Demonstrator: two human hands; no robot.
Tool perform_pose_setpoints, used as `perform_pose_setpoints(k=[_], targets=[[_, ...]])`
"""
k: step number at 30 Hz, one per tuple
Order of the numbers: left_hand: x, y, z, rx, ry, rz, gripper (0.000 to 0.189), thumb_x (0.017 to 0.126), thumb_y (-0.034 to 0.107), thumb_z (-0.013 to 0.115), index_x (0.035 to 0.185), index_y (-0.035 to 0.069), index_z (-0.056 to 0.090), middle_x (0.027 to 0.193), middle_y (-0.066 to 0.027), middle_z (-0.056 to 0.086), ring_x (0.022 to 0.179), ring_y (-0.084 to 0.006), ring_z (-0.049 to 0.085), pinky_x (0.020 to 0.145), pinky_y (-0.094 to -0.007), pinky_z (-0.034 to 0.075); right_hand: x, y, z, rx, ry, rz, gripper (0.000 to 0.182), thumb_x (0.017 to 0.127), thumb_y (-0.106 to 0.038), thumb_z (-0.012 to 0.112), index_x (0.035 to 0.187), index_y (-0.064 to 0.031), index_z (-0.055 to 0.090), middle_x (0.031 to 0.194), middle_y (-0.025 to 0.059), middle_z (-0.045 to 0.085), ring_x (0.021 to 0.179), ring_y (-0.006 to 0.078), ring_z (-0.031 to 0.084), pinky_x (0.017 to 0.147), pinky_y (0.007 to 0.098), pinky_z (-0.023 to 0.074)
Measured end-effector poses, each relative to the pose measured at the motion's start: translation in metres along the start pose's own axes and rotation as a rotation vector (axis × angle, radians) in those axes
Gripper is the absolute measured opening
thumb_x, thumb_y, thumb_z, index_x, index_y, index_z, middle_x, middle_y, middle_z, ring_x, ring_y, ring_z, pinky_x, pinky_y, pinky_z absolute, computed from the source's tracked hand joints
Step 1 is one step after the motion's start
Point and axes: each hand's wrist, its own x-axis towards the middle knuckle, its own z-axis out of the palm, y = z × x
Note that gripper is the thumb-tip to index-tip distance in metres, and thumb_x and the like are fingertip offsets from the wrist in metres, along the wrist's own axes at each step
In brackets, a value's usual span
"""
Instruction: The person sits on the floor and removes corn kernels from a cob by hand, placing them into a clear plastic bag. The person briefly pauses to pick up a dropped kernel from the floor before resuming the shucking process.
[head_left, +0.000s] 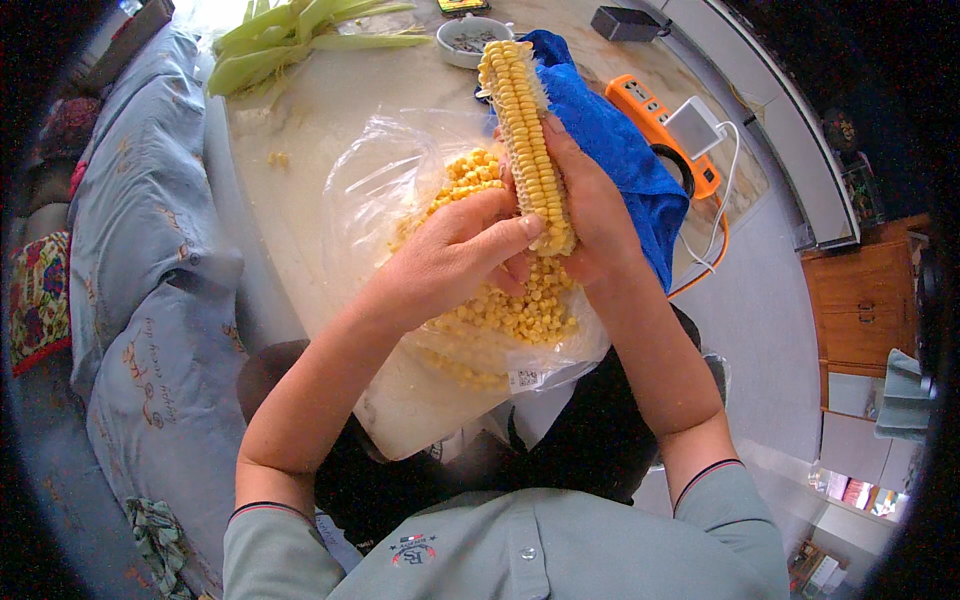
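My right hand (596, 199) is closed round a partly stripped corn cob (525, 142), which stands nearly upright in the picture over the bag. The thumb of my left hand (469, 247) touches the kernels near the cob's lower end; its other fingers are curled beside the cob, partly hidden. Bare husk shows along the cob's left side, between rows of yellow kernels. Below both hands, a clear plastic bag (375, 169) lies spread on the marble-patterned table (277, 195), with many loose corn kernels (525, 315) in it.
Green corn husks (262, 45) lie at the table's far left, beside a white ashtray (472, 39). A blue towel (600, 135), an orange power strip (637, 97) with a white charger (696, 126), and a black box (626, 24) are at the right. A covered sofa (150, 210) stands left.
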Motion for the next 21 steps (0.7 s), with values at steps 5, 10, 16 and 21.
perform_pose_setpoints(k=[5,10,16,21], targets=[[-0.001,0.0012,-0.0002,0.16,-0.02,0.022,0.028,0.09,0.021,0.039,0.106,0.0,0.049,0.086,-0.0045,0.054,0.076,-0.0125,0.056,0.062,-0.0257,0.05,-0.0033,-0.0008,0.0051,-0.109,0.007,-0.012,0.039,0.091,-0.039,0.041,0.105,-0.0039,0.051,0.077,0.0034,0.057,0.064,0.0089,0.056,0.055,0.0205,0.0463],[0.002,-0.005,0.0037,0.113,0.079,0.057,0.02,0.086,0.013,0.038,0.094,-0.003,0.048,0.075,-0.0068,0.053,0.066,-0.0145,0.057,0.057,-0.0264,0.05,0.0006,0.0043,0.0011,-0.104,0.045,-0.028,0.039,0.09,-0.039,0.043,0.104,-0.0041,0.052,0.077,0.0033,0.057,0.064,0.0092,0.056,0.055,0.0209,0.0464],[0.0,0.0023,0.0025,-0.01,0.068,-0.03,0.028,0.09,0.023,0.037,0.102,0.0,0.048,0.079,-0.0049,0.055,0.068,-0.0131,0.056,0.058,-0.0262,0.049,-0.0019,-0.0014,0.0068,-0.025,-0.025,0.012,0.038,0.09,-0.039,0.043,0.103,-0.0048,0.052,0.078,0.0037,0.058,0.063,0.0099,0.056,0.054,0.0218,0.0468],[-0.0004,0.0017,-0.0033,0.212,0.001,0.005,0.034,0.092,0.03,0.037,0.105,0.001,0.049,0.081,-0.0039,0.055,0.069,-0.0114,0.056,0.06,-0.025,0.048,-0.001,-0.0005,0.0022,-0.084,-0.046,-0.004,0.035,0.09,-0.038,0.042,0.099,-0.0061,0.052,0.077,0.0033,0.057,0.063,0.0095,0.056,0.055,0.0222,0.047]])
